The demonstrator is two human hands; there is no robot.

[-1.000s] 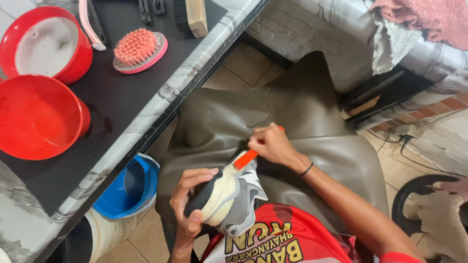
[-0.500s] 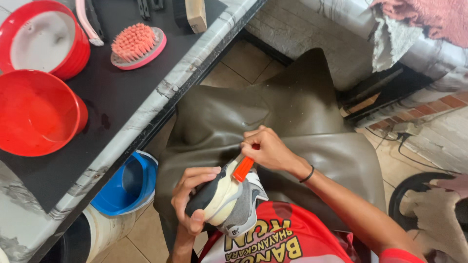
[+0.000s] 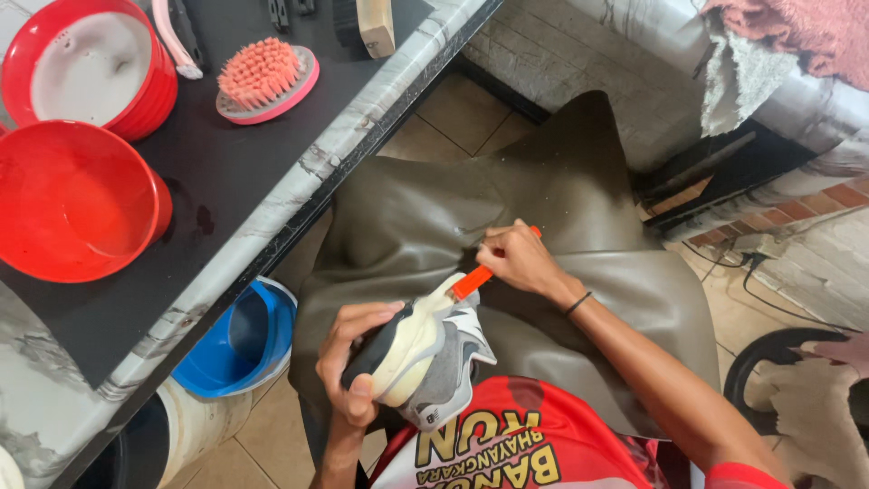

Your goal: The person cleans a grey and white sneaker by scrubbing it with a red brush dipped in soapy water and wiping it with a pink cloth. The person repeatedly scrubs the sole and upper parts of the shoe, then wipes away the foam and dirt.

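Note:
My left hand grips a grey and white sneaker with its cream sole turned up, held over my lap. My right hand holds a small orange-handled brush whose tip rests against the sole's front edge. Both hands work above an olive-grey apron spread across my knees.
A black-topped table with a marbled edge stands to the left, carrying two red bowls, a round pink brush and a wooden brush. A blue tub sits under it. Tiled floor and a brick ledge lie on the right.
My right hand has drawn the orange brush back and forth along the sole's edge, ending slightly lower and nearer the shoe. My left hand keeps its hold on the sneaker.

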